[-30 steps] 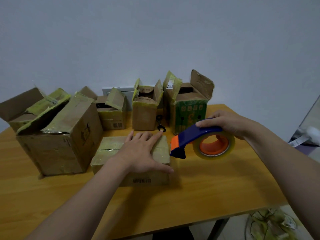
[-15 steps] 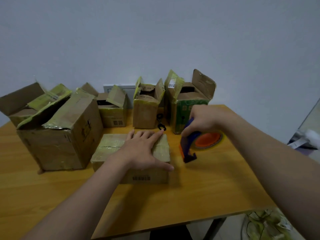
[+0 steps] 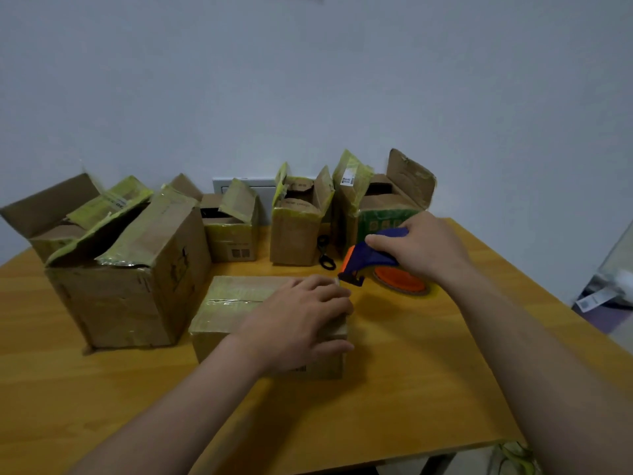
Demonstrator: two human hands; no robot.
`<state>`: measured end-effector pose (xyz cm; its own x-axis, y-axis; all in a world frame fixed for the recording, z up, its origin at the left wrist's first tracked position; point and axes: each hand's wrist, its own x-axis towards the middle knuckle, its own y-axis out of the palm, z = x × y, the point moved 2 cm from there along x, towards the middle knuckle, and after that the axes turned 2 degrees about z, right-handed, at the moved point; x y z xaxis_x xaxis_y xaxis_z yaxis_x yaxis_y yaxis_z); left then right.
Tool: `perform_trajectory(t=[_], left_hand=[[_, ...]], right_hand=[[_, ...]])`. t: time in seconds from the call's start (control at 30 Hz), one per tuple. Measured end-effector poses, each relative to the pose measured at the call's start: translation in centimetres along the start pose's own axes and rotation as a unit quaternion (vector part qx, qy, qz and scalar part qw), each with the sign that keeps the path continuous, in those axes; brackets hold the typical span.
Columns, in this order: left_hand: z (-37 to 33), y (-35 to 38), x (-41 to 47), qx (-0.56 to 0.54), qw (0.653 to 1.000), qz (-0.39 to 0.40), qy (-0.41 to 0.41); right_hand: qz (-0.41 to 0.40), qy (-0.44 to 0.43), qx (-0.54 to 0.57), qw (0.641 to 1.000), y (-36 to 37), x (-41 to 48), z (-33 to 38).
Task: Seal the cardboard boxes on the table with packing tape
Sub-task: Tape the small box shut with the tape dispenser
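Observation:
A flat, closed cardboard box (image 3: pixel 236 303) lies in the middle of the wooden table (image 3: pixel 411 389). My left hand (image 3: pixel 301 320) holds it down at its right end, fingers bent over the right edge and thumb along the front edge. My right hand (image 3: pixel 424 252) grips the blue handle of the tape dispenser (image 3: pixel 376 257). Its orange-cored roll (image 3: pixel 400 286) sits low over the table, right of the box. The dispenser's black cutter end nearly touches my left fingertips.
Several open boxes with raised flaps stand behind: a large one (image 3: pixel 137 279) at left, another (image 3: pixel 51 221) behind it, small ones (image 3: pixel 233 234) (image 3: pixel 298 231), and a green-printed one (image 3: pixel 380 214). Black scissors (image 3: pixel 325 255) lie between boxes. The table's right edge is close.
My right hand turned the dispenser and brought its cutter end up to the box's right edge. My left hand slid right, and its fingers went from flat to bent over that edge.

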<state>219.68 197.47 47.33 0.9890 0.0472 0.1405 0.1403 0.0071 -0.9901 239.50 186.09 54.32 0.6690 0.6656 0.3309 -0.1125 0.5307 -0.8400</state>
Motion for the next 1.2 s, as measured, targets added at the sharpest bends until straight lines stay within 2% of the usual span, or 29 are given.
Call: perform_trajectory(t=[0.17,0.27,0.33,0.4,0.47,0.53,0.6,0.7,0.77,0.83,0.9,0.97,1.03,1.13,1.2], left_hand=[[-0.6,-0.2,0.4,0.021,1.0,0.009,0.017],[-0.6,-0.3,0.7,0.017,1.0,0.012,0.017],[-0.3,-0.4,0.4,-0.021,1.0,0.01,0.009],[0.2,-0.6,-0.7,-0.098,0.994,-0.026,-0.035],[1.3,-1.2,-1.9,-0.169,0.97,-0.112,-0.134],[3.1,-1.8,-2.8,-0.153,0.942,-0.169,-0.246],[5.3,-1.8,-3.6,-0.08,0.926,-0.137,-0.343],[7.8,-0.5,-4.7,-0.104,0.891,-0.023,-0.442],[8.4,0.2,-5.0,-0.139,0.884,0.015,-0.446],[8.8,0.3,-4.8,-0.139,0.892,0.036,-0.428],[9.3,0.3,-5.1,-0.165,0.891,0.018,-0.422],[9.9,0.3,-6.0,-0.266,0.862,-0.035,-0.43],[10.0,0.6,-7.1,-0.377,0.807,-0.077,-0.448],[10.0,1.2,-7.8,-0.485,0.73,-0.12,-0.467],[9.7,1.2,-7.7,-0.512,0.72,-0.12,-0.453]], right_hand=[[-0.082,0.037,0.111,0.99,1.1,-1.9,-0.8],[-0.107,0.062,0.22,0.968,1.8,-3.0,-0.6],[-0.119,0.069,0.28,0.95,2.2,-3.5,-0.3],[-0.131,0.064,0.308,0.94,2.6,-4.1,0.1],[-0.14,0.051,0.345,0.927,2.9,-4.6,0.7],[-0.143,0.046,0.401,0.904,3.3,-5.0,1.6],[-0.141,0.046,0.46,0.876,3.7,-5.3,2.9],[-0.139,0.05,0.537,0.83,4.7,-5.4,4.8],[-0.128,0.048,0.563,0.815,5.7,-5.5,6.1],[-0.11,0.044,0.574,0.81,7.0,-5.7,7.1],[-0.097,0.054,0.582,0.805,8.0,-5.9,7.7],[-0.099,0.07,0.595,0.795,8.6,-6.0,7.8],[-0.104,0.081,0.603,0.787,8.9,-5.9,7.5],[-0.106,0.076,0.602,0.788,9.1,-6.0,7.4],[-0.103,0.07,0.598,0.792,9.3,-6.0,7.5]])
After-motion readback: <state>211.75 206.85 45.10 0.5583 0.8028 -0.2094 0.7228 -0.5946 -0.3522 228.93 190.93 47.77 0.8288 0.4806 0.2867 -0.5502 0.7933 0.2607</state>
